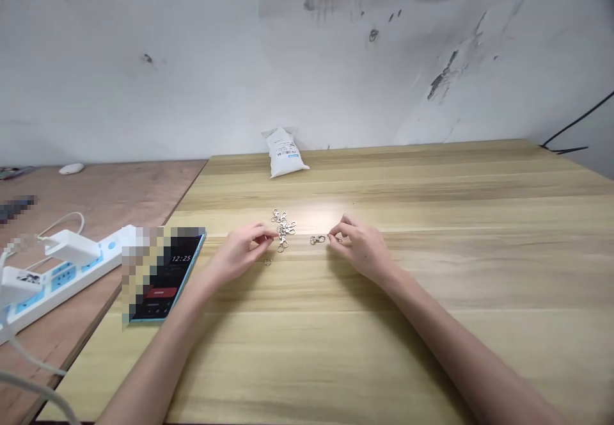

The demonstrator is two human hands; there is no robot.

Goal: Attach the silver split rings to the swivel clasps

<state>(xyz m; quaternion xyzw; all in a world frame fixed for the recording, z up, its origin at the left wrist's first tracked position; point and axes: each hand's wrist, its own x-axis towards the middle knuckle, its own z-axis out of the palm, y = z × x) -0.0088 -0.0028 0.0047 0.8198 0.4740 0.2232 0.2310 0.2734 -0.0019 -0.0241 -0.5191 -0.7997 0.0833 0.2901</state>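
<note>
Several small silver metal swivel clasps with rings point(283, 225) lie in a loose pile in the middle of the wooden table. My left hand point(247, 249) is at the left side of this pile, thumb and fingers pinched together; what they hold, if anything, is too small to make out. A single ring point(268, 262) lies below those fingertips. Right of the pile, one more clasp point(317, 240) lies apart on the tabletop. Just beside it, my right hand point(362, 246) is closed in a pinch, with a bit of silver metal showing at the fingers, seemingly another clasp.
A white plastic packet with a label point(286, 156) lies near the wall. To the left are a phone point(167, 274) and a white power strip point(62, 278) with chargers and cables. A brown tabletop point(158, 185) adjoins the table point(432, 220). Black cables point(575, 121) hang at the right.
</note>
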